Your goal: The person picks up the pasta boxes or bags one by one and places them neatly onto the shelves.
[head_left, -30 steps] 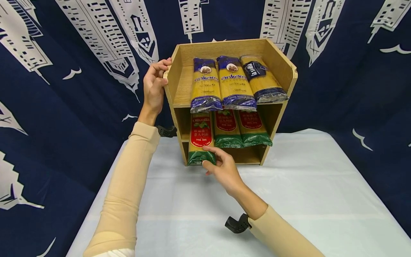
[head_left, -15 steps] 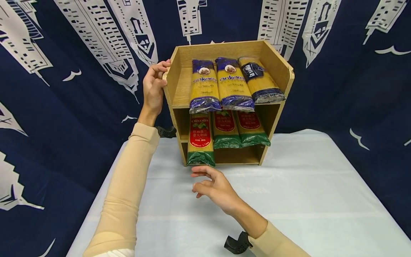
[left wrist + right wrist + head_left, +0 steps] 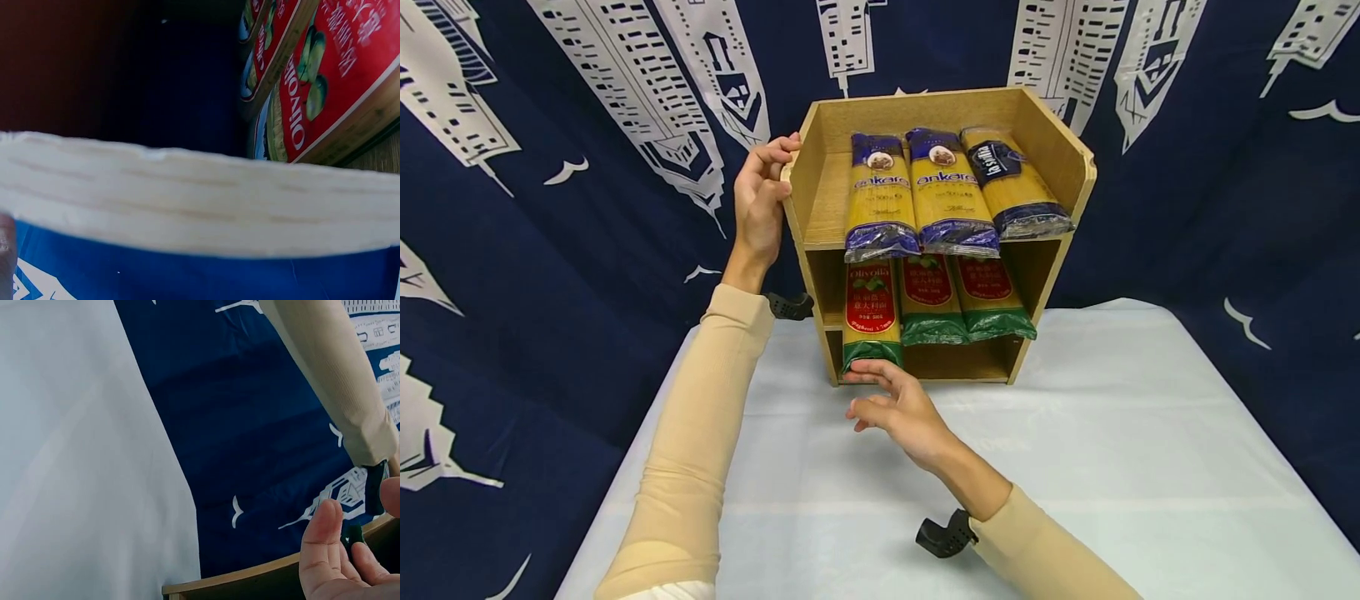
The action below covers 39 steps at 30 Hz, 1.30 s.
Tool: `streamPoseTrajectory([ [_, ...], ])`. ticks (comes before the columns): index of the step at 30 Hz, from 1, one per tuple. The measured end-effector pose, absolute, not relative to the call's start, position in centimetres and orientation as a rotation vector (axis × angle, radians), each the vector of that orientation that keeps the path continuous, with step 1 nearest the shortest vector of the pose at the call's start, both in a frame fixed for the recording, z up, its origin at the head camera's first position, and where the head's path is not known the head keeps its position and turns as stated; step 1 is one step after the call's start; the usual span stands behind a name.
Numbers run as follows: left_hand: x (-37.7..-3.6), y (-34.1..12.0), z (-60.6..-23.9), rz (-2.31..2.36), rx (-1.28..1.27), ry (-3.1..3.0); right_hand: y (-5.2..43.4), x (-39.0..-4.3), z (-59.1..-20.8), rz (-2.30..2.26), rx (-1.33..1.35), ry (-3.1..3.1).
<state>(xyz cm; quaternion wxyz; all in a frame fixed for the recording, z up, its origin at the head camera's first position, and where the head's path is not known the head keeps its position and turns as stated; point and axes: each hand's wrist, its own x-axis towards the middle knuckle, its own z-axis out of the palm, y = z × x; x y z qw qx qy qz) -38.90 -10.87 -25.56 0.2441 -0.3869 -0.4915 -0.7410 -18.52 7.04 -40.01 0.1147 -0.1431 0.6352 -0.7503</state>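
Observation:
A two-tier wooden shelf [image 3: 1045, 283] stands on the table. My left hand [image 3: 758, 204] grips the upper edge of its left side panel, and that panel's edge [image 3: 200, 197] crosses the left wrist view. In the lower compartment lies a spaghetti pack [image 3: 871, 304] with a red label and green end, farther forward than the two like it [image 3: 927, 292] to its right. My right hand [image 3: 906, 412] is at its green front end, fingers extended and fingertips against it, thumb apart. In the right wrist view the right hand [image 3: 337, 562] shows spread fingers; the pack is mostly out of sight there.
On the upper tier lie two blue-and-yellow Ankara pasta packs [image 3: 882, 196] and a dark-labelled pasta pack [image 3: 1011, 179]. A white cloth covers the table [image 3: 1112, 450]. Behind the shelf hangs a navy curtain [image 3: 940, 50] printed with white buildings.
My right hand dropped below the front of the left spaghetti pack, then rose to its end. That pack has slid slightly deeper into the shelf. My left hand keeps its hold.

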Motion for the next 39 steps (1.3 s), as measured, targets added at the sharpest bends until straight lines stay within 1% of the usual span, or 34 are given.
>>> streamPoseTrajectory([
  [24, -39.0, -11.1, -25.5, -2.031, -1.046, -1.366, 7.3, -23.0, -39.8, -2.259, -0.326, 1.780],
  [39, -39.0, -10.9, -25.5, -2.032, -1.029, -1.351, 7.7, -23.5, -39.7, -2.253, -0.334, 1.781],
])
